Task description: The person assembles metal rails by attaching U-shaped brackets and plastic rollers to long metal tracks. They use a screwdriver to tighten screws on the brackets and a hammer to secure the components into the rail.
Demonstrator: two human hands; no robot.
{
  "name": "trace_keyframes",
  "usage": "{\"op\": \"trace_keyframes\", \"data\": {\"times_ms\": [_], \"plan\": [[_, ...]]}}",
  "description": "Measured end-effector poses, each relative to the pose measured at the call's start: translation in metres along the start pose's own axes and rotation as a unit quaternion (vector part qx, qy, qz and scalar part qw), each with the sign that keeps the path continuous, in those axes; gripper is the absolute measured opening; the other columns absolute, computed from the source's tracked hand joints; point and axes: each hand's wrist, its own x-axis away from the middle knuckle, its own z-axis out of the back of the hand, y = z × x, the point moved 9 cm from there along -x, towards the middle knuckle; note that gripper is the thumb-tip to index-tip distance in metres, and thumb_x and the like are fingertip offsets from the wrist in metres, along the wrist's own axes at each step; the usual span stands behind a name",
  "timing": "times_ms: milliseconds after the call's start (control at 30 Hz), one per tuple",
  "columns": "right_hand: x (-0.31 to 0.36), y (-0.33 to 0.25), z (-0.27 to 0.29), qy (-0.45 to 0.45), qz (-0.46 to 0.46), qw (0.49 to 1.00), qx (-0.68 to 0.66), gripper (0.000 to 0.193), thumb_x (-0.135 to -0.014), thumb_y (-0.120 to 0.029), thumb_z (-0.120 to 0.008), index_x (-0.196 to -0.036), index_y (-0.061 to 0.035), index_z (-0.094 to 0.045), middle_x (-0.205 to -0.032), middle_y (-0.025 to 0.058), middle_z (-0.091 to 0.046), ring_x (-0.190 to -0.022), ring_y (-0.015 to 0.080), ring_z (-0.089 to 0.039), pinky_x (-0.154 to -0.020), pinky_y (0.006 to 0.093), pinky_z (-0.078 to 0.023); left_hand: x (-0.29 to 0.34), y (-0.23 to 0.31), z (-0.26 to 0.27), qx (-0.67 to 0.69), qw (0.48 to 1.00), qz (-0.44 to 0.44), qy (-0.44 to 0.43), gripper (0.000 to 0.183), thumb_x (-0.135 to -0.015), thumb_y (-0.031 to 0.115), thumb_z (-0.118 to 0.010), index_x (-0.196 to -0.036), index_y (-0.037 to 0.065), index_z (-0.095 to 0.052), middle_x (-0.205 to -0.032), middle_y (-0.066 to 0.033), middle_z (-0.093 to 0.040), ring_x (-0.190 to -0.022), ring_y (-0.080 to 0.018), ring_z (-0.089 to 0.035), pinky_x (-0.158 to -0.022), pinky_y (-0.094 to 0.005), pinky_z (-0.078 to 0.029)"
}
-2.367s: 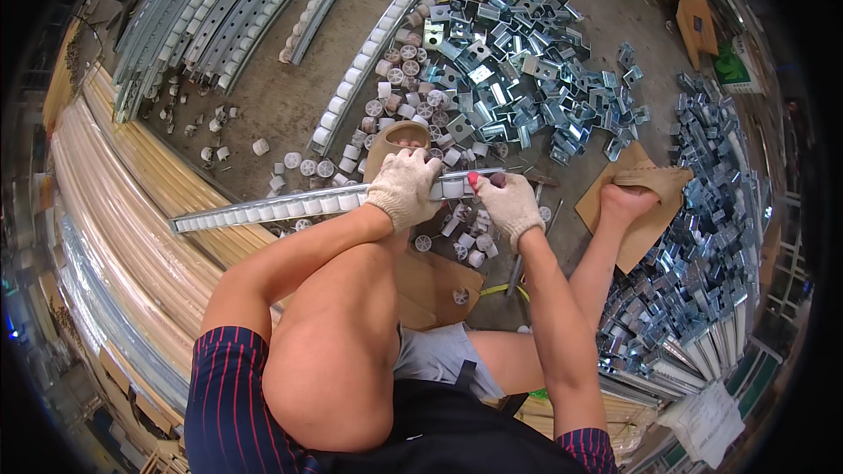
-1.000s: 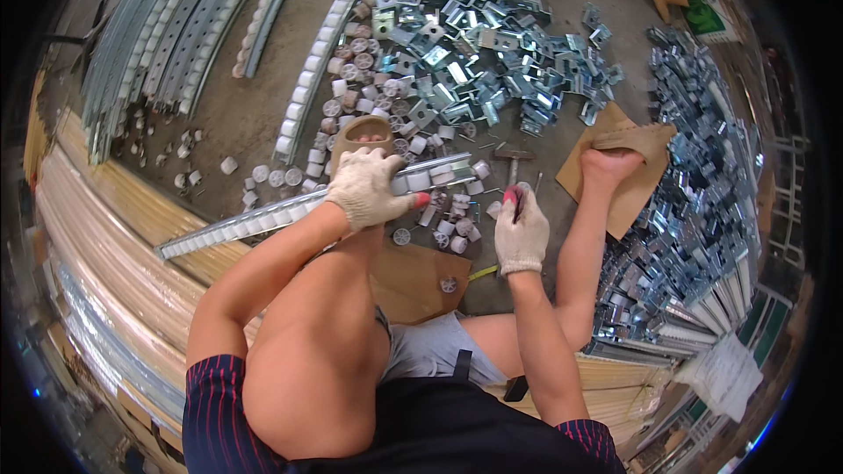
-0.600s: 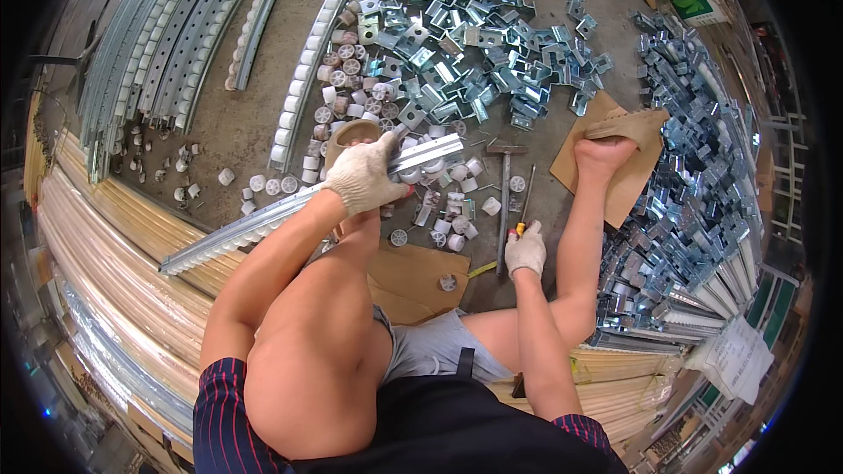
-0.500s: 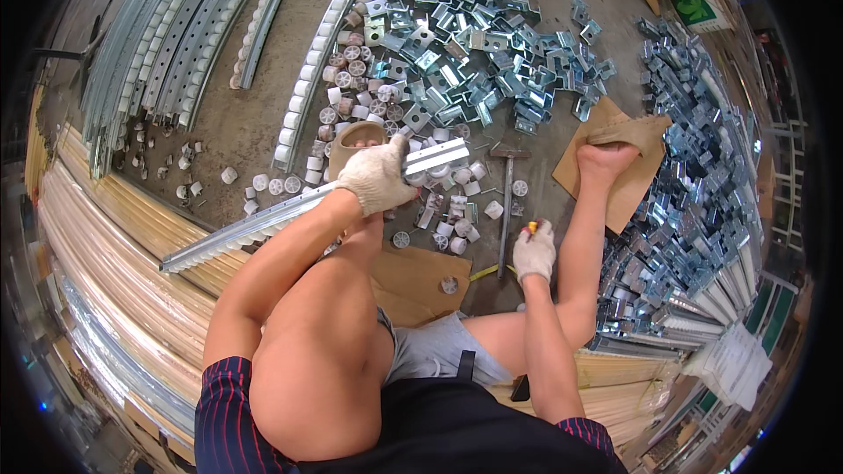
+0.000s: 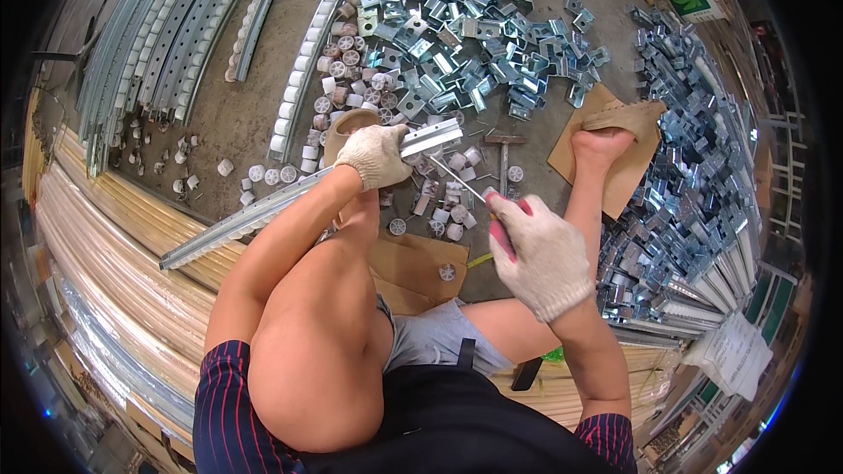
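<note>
My left hand (image 5: 373,158), in a white knitted glove, is closed round a long metal roller track (image 5: 263,212) near its upper end. The track slants down to the left, with a row of white rollers along its underside. In my gloved right hand (image 5: 543,254) is a screwdriver (image 5: 460,183), its thin shaft pointing up-left towards the track's end. Reddish handle colour shows between the fingers. Whether the tip touches the track I cannot tell. Loose white rollers (image 5: 455,230) lie on the floor below the track's end.
A hammer (image 5: 504,158) lies beyond my right hand, which partly covers it. Bent metal brackets (image 5: 474,31) are heaped ahead, with more piled at right (image 5: 685,149). Finished-looking roller tracks (image 5: 189,35) lie at far left. Cardboard (image 5: 413,268) is underfoot; wrapped long bundles (image 5: 123,246) lie left.
My right hand has risen and moved up towards the track, bringing the screwdriver's shaft near the track's end. The left hand keeps its grip, with the track almost where it was.
</note>
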Motion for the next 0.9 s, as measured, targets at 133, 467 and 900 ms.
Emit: {"op": "trace_keyframes", "data": {"times_ms": [133,467,900], "plan": [[-0.017,-0.005,-0.011,-0.004,0.033,0.996,0.078,0.031,-0.094,-0.022,-0.072,-0.123,-0.0117,-0.071,-0.099,0.0097,-0.066,-0.082,0.0287,-0.072,-0.068,0.0423,-0.061,0.001,0.000,0.001,0.028,1.000,0.002,-0.002,0.042,-0.080,0.036,-0.074,-0.116,0.013,-0.075,-0.101,-0.0202,-0.078,-0.100,-0.0389,-0.075,-0.093,-0.0487,-0.058],[-0.034,-0.018,-0.014,-0.045,0.068,0.987,0.141,0.031,-0.092,-0.019,-0.071,-0.122,-0.0124,-0.070,-0.105,0.0124,-0.065,-0.095,0.0304,-0.071,-0.070,0.0433,-0.062,-0.009,-0.015,-0.009,0.042,0.999,-0.022,-0.021,0.043,-0.080,0.038,-0.073,-0.116,0.013,-0.075,-0.103,-0.0199,-0.078,-0.101,-0.0391,-0.074,-0.093,-0.0486,-0.058],[-0.079,-0.029,-0.028,-0.156,0.084,0.960,0.217,0.019,-0.095,-0.014,-0.063,-0.111,-0.0074,-0.071,-0.101,0.0179,-0.075,-0.092,0.0348,-0.078,-0.074,0.0469,-0.063,-0.001,-0.001,0.004,-0.004,0.998,-0.033,0.048,0.048,-0.079,0.035,-0.078,-0.119,0.011,-0.068,-0.092,-0.0211,-0.076,-0.090,-0.0415,-0.075,-0.082,-0.0521,-0.059]]}}
